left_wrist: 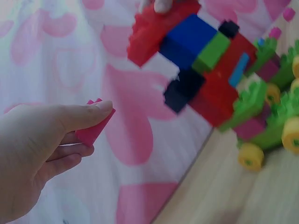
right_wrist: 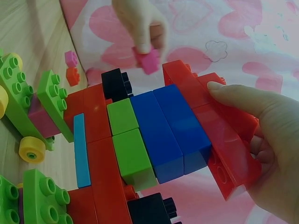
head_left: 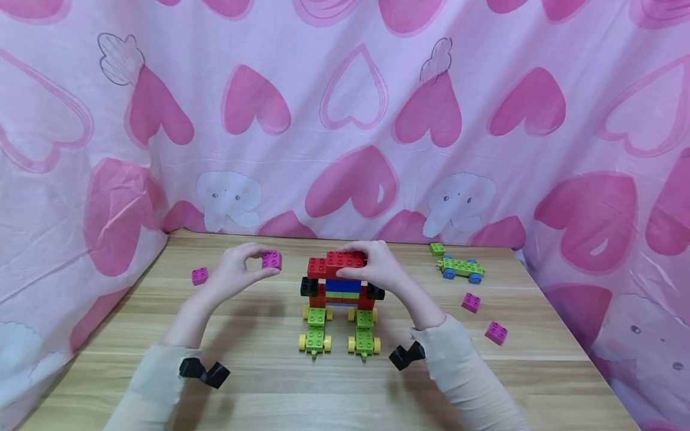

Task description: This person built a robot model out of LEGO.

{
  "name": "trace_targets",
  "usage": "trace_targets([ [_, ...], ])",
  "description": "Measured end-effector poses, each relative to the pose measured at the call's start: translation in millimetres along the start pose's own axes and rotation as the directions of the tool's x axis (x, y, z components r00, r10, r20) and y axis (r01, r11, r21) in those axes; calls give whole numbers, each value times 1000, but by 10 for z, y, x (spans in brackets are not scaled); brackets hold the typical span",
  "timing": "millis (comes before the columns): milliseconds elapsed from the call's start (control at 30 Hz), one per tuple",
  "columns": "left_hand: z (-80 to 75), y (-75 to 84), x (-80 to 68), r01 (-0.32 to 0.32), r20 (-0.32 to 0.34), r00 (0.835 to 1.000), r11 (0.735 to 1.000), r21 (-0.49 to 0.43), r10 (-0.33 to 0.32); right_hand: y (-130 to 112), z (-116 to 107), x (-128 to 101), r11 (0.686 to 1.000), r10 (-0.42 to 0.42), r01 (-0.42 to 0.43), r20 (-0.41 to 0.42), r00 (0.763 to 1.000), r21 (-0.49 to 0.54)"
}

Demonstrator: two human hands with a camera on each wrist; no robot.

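My left hand (head_left: 232, 269) pinches a magenta toy building brick (head_left: 271, 260) between thumb and fingers, studs up, to the left of a built figure. Red bricks (right_wrist: 208, 119) form the figure's top, and my right hand (head_left: 380, 266) grips the upper one from its right side. Below them come blue bricks (right_wrist: 163, 133), lime bricks (right_wrist: 128, 151) and a red layer (right_wrist: 100, 135) with a black brick (right_wrist: 117, 85) on each side. The base is two lime wheeled pieces (head_left: 315, 339) with yellow wheels, standing on the table. A gap shows between the two hands.
On the wooden table (head_left: 259, 383), a magenta brick (head_left: 199, 276) lies at the left. Toward the right are two magenta bricks, one of them nearer the edge (head_left: 496, 333), a lime car base (head_left: 460, 267) with blue wheels and a lime brick (head_left: 437, 249). A heart-patterned curtain (head_left: 345, 120) surrounds the table.
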State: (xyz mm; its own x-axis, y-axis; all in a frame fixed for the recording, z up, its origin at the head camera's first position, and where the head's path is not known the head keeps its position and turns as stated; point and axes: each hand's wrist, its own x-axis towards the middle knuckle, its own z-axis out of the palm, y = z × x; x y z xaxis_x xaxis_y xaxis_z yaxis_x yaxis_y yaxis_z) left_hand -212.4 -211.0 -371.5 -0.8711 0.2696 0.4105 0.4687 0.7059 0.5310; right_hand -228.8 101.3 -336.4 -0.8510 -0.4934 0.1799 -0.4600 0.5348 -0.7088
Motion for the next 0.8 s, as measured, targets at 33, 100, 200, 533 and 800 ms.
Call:
trace_targets([
  [33,0,46,20,-9,-9,1000,1000,-13,8,-3,-2,-2,1000,0,0,0,1000,1],
  [100,3,135,51,-18,-23,1000,999,-28,17,-7,-4,-3,1000,3,-3,-2,1000,1],
  [200,14,262,87,-25,-27,999,998,-63,23,-6,-3,-2,1000,1,-1,-3,1000,2],
  [533,99,488,147,-78,-28,997,993,-90,75,27,4,12,1000,-16,16,-8,1000,16],
  [800,165,531,148,-94,-6,996,988,-121,94,8,3,6,1000,-19,19,-7,1000,19],
])
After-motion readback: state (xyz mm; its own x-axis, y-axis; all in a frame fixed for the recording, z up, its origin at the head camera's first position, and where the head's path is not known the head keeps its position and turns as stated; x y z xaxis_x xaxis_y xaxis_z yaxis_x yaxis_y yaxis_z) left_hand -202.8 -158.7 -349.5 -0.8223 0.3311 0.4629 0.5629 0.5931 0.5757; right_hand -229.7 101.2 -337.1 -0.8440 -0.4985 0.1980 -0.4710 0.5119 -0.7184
